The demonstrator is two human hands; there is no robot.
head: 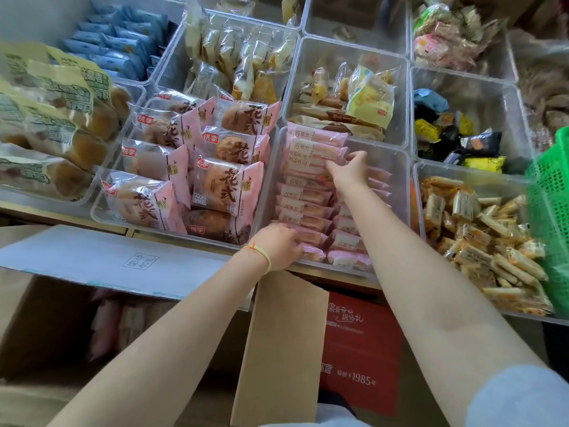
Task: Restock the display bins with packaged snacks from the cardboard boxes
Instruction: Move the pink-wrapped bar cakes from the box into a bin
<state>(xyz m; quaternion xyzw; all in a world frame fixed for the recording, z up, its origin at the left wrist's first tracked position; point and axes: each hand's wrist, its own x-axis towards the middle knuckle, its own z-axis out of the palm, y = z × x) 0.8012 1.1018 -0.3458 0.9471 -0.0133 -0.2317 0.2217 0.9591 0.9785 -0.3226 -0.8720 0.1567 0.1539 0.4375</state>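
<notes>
Both hands bracket a row of pink packets in the clear bin.

Right hand (349, 171), grip narrow, pinches the far packets; left hand (278, 246) presses curled fingers on the near end, likely squaring the pink snack packets (303, 208) upright so more fit. Their clear bin (397, 186) sits at the near tabletop edge, right of the pink bread bin (101, 214). The open cardboard box (46, 318) below, near left, holds more stock.

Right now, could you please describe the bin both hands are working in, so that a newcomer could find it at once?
Start at the open cardboard box at the bottom left; the front row of clear bins sits just beyond it. The bin is the third from the left, where the left hand and right hand meet. Only it holds slim pale pink packets stacked in neat rows.
</notes>
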